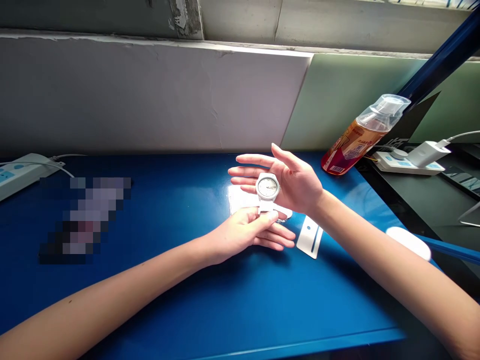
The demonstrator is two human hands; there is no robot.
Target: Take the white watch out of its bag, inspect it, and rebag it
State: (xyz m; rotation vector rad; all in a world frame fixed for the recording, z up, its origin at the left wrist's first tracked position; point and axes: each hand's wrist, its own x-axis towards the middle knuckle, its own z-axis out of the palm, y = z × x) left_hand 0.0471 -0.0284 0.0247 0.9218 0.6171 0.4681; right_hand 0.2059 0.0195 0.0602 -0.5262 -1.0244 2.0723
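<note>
A white wristwatch (267, 187) with a round pale dial is held face up above the blue desk. My left hand (245, 230) pinches its lower strap between thumb and forefinger, with the other fingers stretched out. Just behind and to the right of the watch is my right hand (290, 180), palm up and fingers extended. It looks open, and whether it touches the watch I cannot tell. On the desk below lies a white flat card (310, 237) with a slot and a small hole. A bright white item under the hands is partly hidden and overexposed.
A bottle (354, 139) of reddish liquid with a clear cap stands at the back right. Power strips lie at the left (22, 175) and right (408, 162). A white rounded object (408, 243) is near the right edge. A blurred-out item (88, 220) lies left.
</note>
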